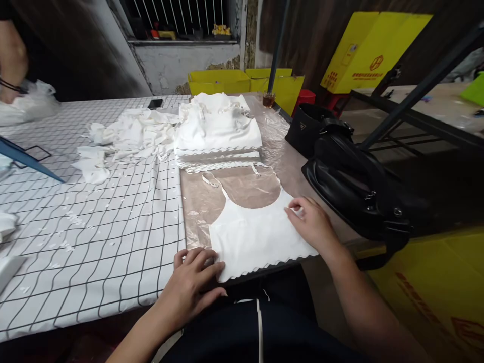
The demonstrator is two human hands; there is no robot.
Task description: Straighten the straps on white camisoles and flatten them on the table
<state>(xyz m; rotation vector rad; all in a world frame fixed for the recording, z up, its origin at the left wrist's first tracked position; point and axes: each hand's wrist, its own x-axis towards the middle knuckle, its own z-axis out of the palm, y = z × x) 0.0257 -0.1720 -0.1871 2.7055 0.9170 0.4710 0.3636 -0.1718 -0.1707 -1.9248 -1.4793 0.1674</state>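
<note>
White garment spread flat at the worktop's near edge.
Left hand and right hand rested open on it, gripping nothing; a black bag crowded the right side, and a folded stack lay beyond.

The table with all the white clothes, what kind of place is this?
Probably a small garment workshop. A stack of identical white tops sits on the table, cloth scraps lie heaped beside it, and the left hand and right hand touch another white top. Yellow cartons stand behind.
</note>
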